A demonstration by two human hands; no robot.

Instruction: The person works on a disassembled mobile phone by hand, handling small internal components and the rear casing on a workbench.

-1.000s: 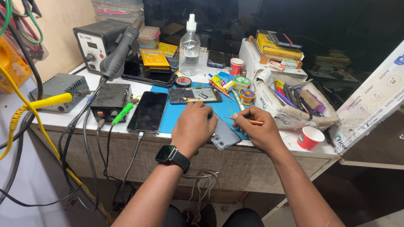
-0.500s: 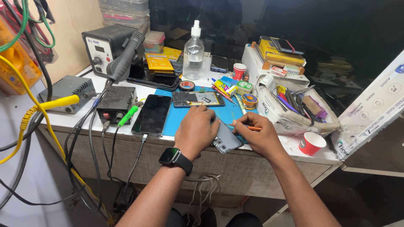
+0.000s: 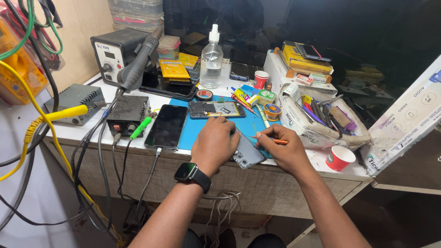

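My left hand (image 3: 214, 143), with a black smartwatch (image 3: 192, 174) on its wrist, presses down on a grey phone back cover (image 3: 248, 154) lying on the blue work mat (image 3: 195, 132). My right hand (image 3: 282, 149) grips a thin orange-handled tool (image 3: 274, 140), its tip at the cover's upper right edge. An opened phone frame (image 3: 217, 109) with its inner parts showing lies on the mat just beyond my left hand. A black phone (image 3: 166, 126) with a dark screen lies to the left, with a cable plugged into its near end.
A hot-air station (image 3: 117, 51) with its handpiece, a small black power box (image 3: 127, 113) and a grey box (image 3: 73, 97) stand at left among cables. A clear spray bottle (image 3: 212, 59), tape roll (image 3: 204, 94), red paper cups (image 3: 339, 158) and a cluttered tool bag (image 3: 317, 120) surround the mat.
My head has moved closer and slightly left. My right hand has brought the orange tool in against the grey cover, while my left hand stays pressed on it.
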